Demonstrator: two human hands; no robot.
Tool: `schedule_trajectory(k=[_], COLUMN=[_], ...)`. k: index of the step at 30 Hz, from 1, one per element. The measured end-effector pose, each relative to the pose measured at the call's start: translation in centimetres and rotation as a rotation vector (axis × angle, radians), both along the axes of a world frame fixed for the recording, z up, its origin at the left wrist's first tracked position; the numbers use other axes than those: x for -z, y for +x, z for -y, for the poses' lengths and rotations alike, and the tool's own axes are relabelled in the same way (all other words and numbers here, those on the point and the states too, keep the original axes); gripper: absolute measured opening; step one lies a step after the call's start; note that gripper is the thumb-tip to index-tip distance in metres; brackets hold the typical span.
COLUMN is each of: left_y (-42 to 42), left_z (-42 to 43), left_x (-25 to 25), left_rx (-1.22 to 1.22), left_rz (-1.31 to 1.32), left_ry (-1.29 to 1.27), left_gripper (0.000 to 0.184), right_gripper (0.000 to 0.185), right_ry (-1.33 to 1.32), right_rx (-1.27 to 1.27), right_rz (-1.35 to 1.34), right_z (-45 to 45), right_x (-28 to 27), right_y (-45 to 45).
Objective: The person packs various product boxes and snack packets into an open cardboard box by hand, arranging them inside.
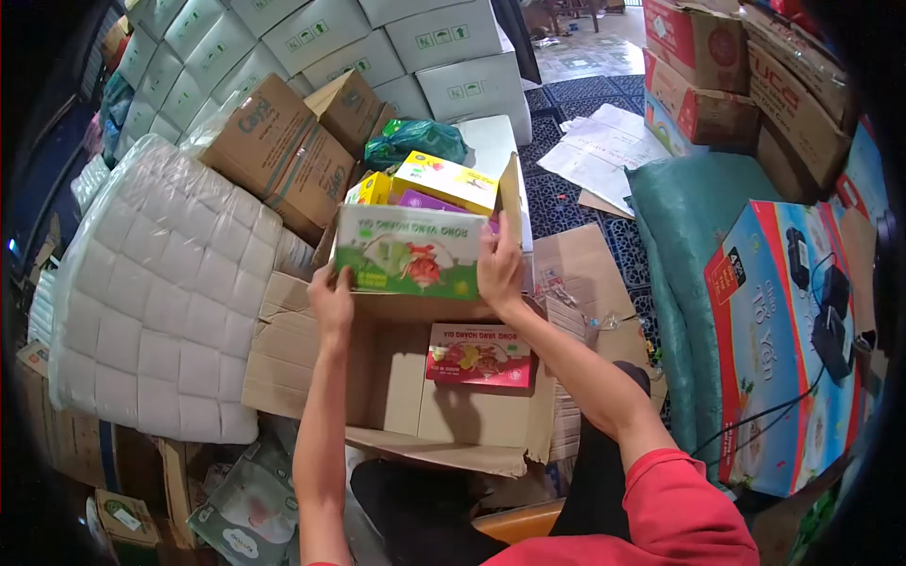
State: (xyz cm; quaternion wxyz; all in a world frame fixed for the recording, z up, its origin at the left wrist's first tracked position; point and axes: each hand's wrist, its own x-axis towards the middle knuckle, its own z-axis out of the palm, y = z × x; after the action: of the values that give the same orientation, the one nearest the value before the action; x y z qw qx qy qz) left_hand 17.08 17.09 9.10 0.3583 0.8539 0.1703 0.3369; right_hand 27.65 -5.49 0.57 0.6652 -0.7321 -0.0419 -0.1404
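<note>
Green-and-white box, held near the middle of the frame, over the far part of the open brown carton. Its broad printed face is turned toward the wearer, with the lettering upside down as seen from here. The left hand is closed on its lower left corner; the right hand is closed on its right end. The hands are apart, the box spanning the space between them.

Inside the open brown carton, toward its right side, lies a red box, its lettering also inverted. Just beyond the held box sit a large yellow box, a smaller yellow box and a purple box, the last partly covered; what supports them is hidden. A green plastic bag lies behind these.

Upper left and top centre: stacked white cartons, with a brown carton leaning in front. Left: a large bundle in clear wrap. Right: a green sack beside a red-and-blue carton, on which black power adapters and their cords rest. Upper right of centre: a white sheet on the patterned floor. Lower right: the wearer's red sleeve.
</note>
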Motion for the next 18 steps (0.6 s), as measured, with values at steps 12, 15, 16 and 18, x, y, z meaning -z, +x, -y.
schedule_trajectory(k=[12,15,16,18], left_y=[-14.2,-15.8,-16.1,-16.9], left_z=[0.9,-1.5,-1.4,-1.2], left_x=[-0.4,1.1,1.2,2.1], left_rx=[-0.343,-0.309,-0.322,-0.300], left_rz=[-0.497,-0.762,-0.847,-0.960], left_ry=[-0.048,-0.026,0.019,0.091], left_gripper=[0.067,0.081,0.082,0.083], right_gripper=[0.060,0.069,0.071,0.067], right_ry=[-0.231,-0.382,-0.376,-0.240], right_rx=[-0.406,-0.676,-0.798,-1.079], right_rz=[-0.152,-0.446,-0.564,-0.731], right_z=[0.1,0.7,1.0,0.4], right_x=[-1.7,-0.6,-0.3,3.5], right_y=[-10.9,-11.7,-12.0,-12.9])
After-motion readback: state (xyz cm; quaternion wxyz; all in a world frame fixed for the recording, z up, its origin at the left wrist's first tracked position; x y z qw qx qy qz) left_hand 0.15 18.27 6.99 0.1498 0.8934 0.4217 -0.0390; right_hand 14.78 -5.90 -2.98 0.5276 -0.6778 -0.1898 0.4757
